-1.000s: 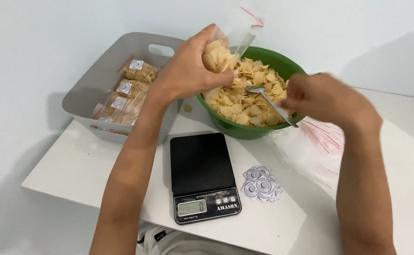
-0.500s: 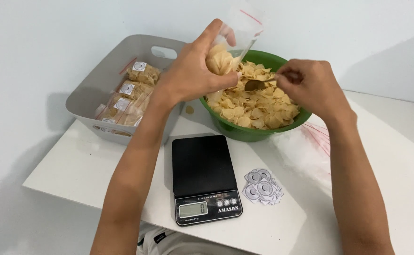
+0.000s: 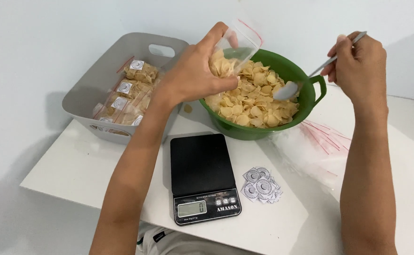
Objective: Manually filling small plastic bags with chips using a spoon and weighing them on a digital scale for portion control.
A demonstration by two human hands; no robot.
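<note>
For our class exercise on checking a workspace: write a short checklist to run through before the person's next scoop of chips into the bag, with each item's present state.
1. Clear bag held with its mouth up by the left hand: ok.
2. Bag over the green bowl, so spills fall back in: ok.
3. Spoon gripped in the right hand, its tip at the chips: ok.
4. Black scale platform bare and ready: ok.
5. Round stickers within reach beside the scale: ok.
6. Room left in the grey basket for more packed bags: ok.
</note>
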